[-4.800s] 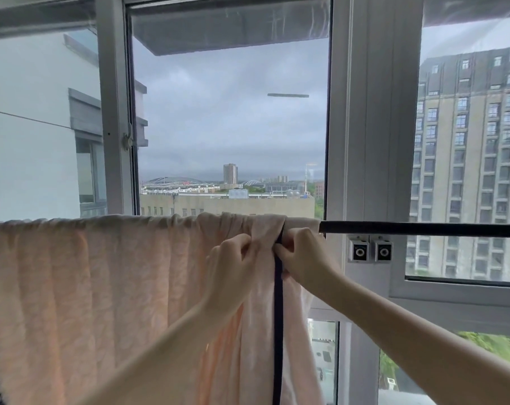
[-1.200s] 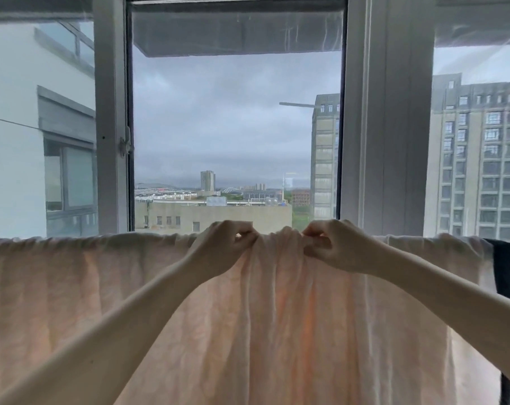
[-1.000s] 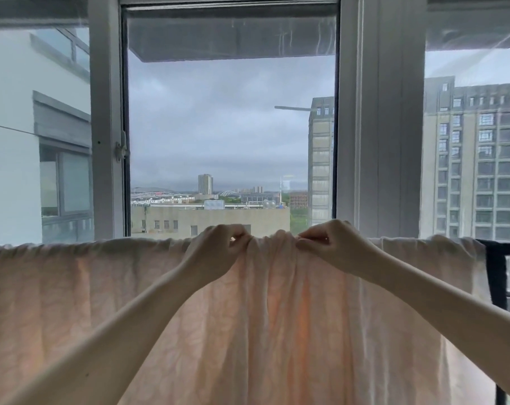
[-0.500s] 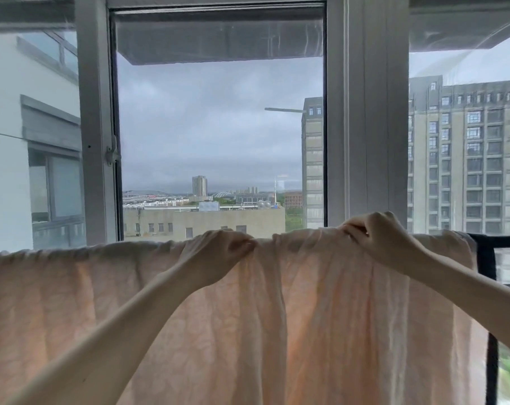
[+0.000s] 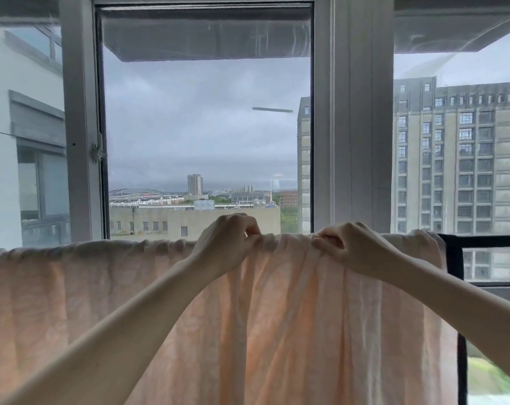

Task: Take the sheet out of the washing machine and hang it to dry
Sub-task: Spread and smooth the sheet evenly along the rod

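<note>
- The sheet hangs over a black rail in front of the window.
- It is pale pink, thin and wrinkled, with folds bunched along the top.
- The left hand pinches its top edge.
- The right hand pinches the same edge, just to the right.

Grey window frame, tall apartment block outside, overcast sky, low rooftops

A black rail ran level in front of the window, bare only toward 3 o'clock. A pale peach sheet hung draped over it, spreading from 9 o'clock almost to that bare end.
</note>
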`<state>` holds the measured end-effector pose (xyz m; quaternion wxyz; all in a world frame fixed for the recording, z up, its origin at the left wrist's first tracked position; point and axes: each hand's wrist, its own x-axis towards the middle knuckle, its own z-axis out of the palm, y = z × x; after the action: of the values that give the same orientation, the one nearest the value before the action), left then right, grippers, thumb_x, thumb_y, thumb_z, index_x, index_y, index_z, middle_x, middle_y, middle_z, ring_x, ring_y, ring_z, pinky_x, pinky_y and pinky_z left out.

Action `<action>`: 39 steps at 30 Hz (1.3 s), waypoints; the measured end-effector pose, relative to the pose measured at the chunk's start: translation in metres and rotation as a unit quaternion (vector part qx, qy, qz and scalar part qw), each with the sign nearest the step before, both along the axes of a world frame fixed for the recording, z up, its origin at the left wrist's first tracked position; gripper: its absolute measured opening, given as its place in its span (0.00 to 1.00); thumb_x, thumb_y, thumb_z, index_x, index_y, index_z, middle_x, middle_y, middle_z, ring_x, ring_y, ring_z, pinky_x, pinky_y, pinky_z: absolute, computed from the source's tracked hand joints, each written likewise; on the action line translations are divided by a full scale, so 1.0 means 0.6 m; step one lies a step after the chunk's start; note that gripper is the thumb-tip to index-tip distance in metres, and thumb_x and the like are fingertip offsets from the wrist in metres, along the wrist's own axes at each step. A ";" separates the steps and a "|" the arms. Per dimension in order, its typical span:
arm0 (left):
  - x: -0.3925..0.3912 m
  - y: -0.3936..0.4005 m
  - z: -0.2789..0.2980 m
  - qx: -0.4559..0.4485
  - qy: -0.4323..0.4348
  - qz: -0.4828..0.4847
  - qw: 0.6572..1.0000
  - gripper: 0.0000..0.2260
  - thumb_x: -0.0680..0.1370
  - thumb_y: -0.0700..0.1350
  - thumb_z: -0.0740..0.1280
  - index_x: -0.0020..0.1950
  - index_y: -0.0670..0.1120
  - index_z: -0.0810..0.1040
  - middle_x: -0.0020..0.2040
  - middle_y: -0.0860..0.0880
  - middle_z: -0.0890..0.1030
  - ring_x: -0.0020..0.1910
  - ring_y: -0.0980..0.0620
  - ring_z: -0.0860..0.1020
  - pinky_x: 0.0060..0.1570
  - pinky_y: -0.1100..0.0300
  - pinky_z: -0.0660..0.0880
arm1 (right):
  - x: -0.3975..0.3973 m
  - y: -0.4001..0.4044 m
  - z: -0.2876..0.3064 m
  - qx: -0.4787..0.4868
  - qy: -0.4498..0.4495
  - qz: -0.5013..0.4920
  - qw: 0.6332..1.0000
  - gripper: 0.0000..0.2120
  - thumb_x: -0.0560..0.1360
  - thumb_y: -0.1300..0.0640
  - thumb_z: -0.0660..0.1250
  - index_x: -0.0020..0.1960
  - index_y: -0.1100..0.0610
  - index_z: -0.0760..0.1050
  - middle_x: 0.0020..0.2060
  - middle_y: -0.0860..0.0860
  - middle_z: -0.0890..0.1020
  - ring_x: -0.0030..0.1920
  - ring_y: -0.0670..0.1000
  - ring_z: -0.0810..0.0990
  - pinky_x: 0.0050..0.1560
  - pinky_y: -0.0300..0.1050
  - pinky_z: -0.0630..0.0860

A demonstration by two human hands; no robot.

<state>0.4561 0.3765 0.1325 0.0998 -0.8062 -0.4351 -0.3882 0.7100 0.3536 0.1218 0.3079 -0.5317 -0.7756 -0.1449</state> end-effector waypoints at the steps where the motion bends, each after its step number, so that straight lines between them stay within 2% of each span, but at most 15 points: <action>1: 0.007 0.001 0.003 -0.002 0.002 0.006 1.000 0.04 0.76 0.45 0.66 0.44 0.50 0.81 0.43 0.56 0.78 0.45 0.51 0.78 0.46 0.54 0.75 | 0.002 -0.002 -0.003 0.016 -0.004 -0.009 1.000 0.23 0.76 0.36 0.57 0.49 0.53 0.80 0.38 0.47 0.83 0.37 0.46 0.81 0.43 0.49 0.80; 6: 0.064 0.007 0.020 0.025 -0.035 -0.003 0.999 0.05 0.78 0.43 0.62 0.45 0.47 0.77 0.47 0.52 0.79 0.46 0.49 0.77 0.48 0.52 0.74 | 0.021 -0.005 -0.008 0.028 0.000 -0.002 1.000 0.20 0.78 0.38 0.57 0.48 0.52 0.78 0.38 0.45 0.82 0.38 0.46 0.80 0.43 0.50 0.79; 9: 0.099 0.005 0.009 0.023 -0.069 -0.034 0.997 0.06 0.80 0.46 0.60 0.45 0.50 0.74 0.45 0.53 0.79 0.43 0.51 0.77 0.45 0.53 0.74 | 0.051 0.000 -0.001 0.022 0.017 0.005 1.000 0.14 0.79 0.46 0.61 0.48 0.54 0.80 0.39 0.47 0.83 0.39 0.46 0.81 0.46 0.49 0.79; 11: 0.116 -0.001 -0.012 0.000 -0.033 -0.027 0.999 0.07 0.82 0.51 0.57 0.48 0.53 0.72 0.43 0.53 0.81 0.41 0.51 0.78 0.42 0.53 0.74 | 0.074 0.003 0.002 0.031 0.012 0.002 0.999 0.13 0.79 0.50 0.62 0.46 0.55 0.81 0.38 0.49 0.84 0.39 0.47 0.81 0.46 0.50 0.79; 13: 0.123 -0.006 -0.029 -0.002 0.037 0.021 0.999 0.10 0.82 0.56 0.53 0.53 0.55 0.72 0.43 0.53 0.82 0.42 0.49 0.78 0.42 0.54 0.70 | 0.090 -0.001 0.002 0.038 0.013 0.005 0.999 0.12 0.79 0.50 0.63 0.46 0.55 0.81 0.37 0.48 0.84 0.39 0.46 0.81 0.46 0.51 0.79; 17: 0.116 -0.008 -0.031 -0.030 0.061 0.061 0.996 0.13 0.82 0.59 0.50 0.52 0.57 0.73 0.43 0.57 0.81 0.44 0.50 0.77 0.46 0.53 0.69 | 0.101 -0.017 -0.005 0.019 0.021 0.039 0.999 0.10 0.78 0.45 0.63 0.54 0.46 0.80 0.41 0.42 0.84 0.42 0.43 0.81 0.48 0.47 0.79; 19: 0.114 -0.011 -0.029 -0.040 0.067 0.076 0.994 0.13 0.82 0.59 0.50 0.49 0.58 0.72 0.41 0.59 0.78 0.44 0.50 0.76 0.46 0.53 0.68 | 0.101 -0.018 -0.006 0.021 0.026 0.063 0.997 0.12 0.76 0.45 0.65 0.57 0.47 0.81 0.44 0.44 0.85 0.45 0.42 0.82 0.51 0.45 0.80; 22: 0.109 -0.011 -0.028 -0.043 0.069 0.093 0.992 0.12 0.81 0.59 0.50 0.49 0.59 0.72 0.46 0.57 0.81 0.47 0.48 0.77 0.47 0.52 0.69 | 0.094 -0.017 -0.008 0.056 0.069 0.068 0.994 0.10 0.76 0.51 0.69 0.56 0.51 0.82 0.49 0.45 0.85 0.48 0.43 0.83 0.56 0.42 0.78; 26: 0.105 -0.014 -0.026 -0.051 0.057 0.094 0.993 0.12 0.81 0.58 0.52 0.49 0.59 0.74 0.47 0.57 0.81 0.47 0.49 0.77 0.45 0.53 0.67 | 0.073 -0.019 -0.009 0.129 0.079 0.043 0.988 0.07 0.77 0.56 0.68 0.50 0.52 0.84 0.43 0.48 0.86 0.41 0.49 0.84 0.45 0.48 0.81; 30: 0.100 -0.011 -0.025 -0.053 0.037 0.096 0.993 0.14 0.80 0.59 0.52 0.49 0.57 0.75 0.47 0.56 0.82 0.48 0.48 0.79 0.48 0.52 0.70 | 0.123 -0.014 0.005 0.138 0.099 -0.007 0.986 0.08 0.77 0.59 0.67 0.48 0.54 0.84 0.38 0.46 0.85 0.36 0.45 0.82 0.43 0.46 0.81; 34: 0.107 -0.004 -0.025 -0.046 0.006 0.098 0.994 0.13 0.81 0.56 0.54 0.50 0.55 0.77 0.49 0.54 0.83 0.50 0.46 0.79 0.51 0.52 0.72 | 0.189 -0.025 0.002 0.128 0.119 -0.039 0.984 0.06 0.77 0.57 0.67 0.49 0.52 0.83 0.37 0.40 0.82 0.36 0.38 0.79 0.47 0.41 0.79; 39: 0.125 -0.013 -0.017 -0.043 -0.023 0.097 0.994 0.11 0.80 0.49 0.57 0.57 0.59 0.75 0.50 0.55 0.83 0.53 0.48 0.79 0.49 0.55 0.66 | 0.198 -0.024 0.003 0.076 0.088 -0.018 0.993 0.09 0.78 0.52 0.65 0.51 0.53 0.83 0.40 0.44 0.85 0.39 0.43 0.82 0.49 0.46 0.80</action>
<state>0.5312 0.3685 0.1222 0.0921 -0.7545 -0.5299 -0.3760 0.8287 0.3393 0.1235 0.4119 -0.5316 -0.7223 -0.1614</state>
